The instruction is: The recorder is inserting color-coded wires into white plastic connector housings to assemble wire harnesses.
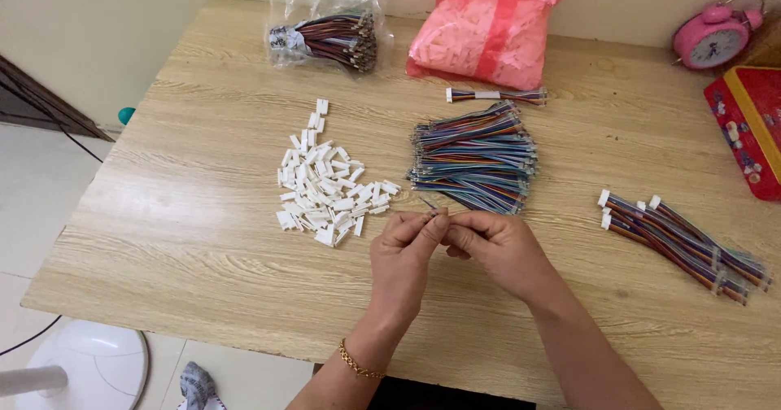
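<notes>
Both hands meet just above the near middle of the wooden table (203, 239). Left hand (404, 257), gold bracelet (358, 364) at the wrist, has its fingers curled in, thumb and forefinger pinched on a thin wire piece (434, 208) whose tip pokes out just past the fingertips. Right hand (498, 243) closes in from the other side, fingertips narrow and pressed up against the left's; it looks to share the grip on that same piece, though the end inside is hidden. What shows of the wire is slim, short and greyish at the tip, too small for more detail.

Just beyond the fingers, a thick bundle of multicoloured wires (476, 159) lies flat, strands of blue, green, red and yellow running left to right. Left of it, a loose heap of small white plastic connectors (325, 186) spreads out. Off to the right, well apart, a bunch of wires with white connectors fitted (679, 239) lies at an angle.

Farther back, a small taped wire bundle (496, 95). At the far edge, a clear bag of wires (329, 36), a red bag of white parts (488, 32), a pink alarm clock (712, 37) and a red box (752, 125).
</notes>
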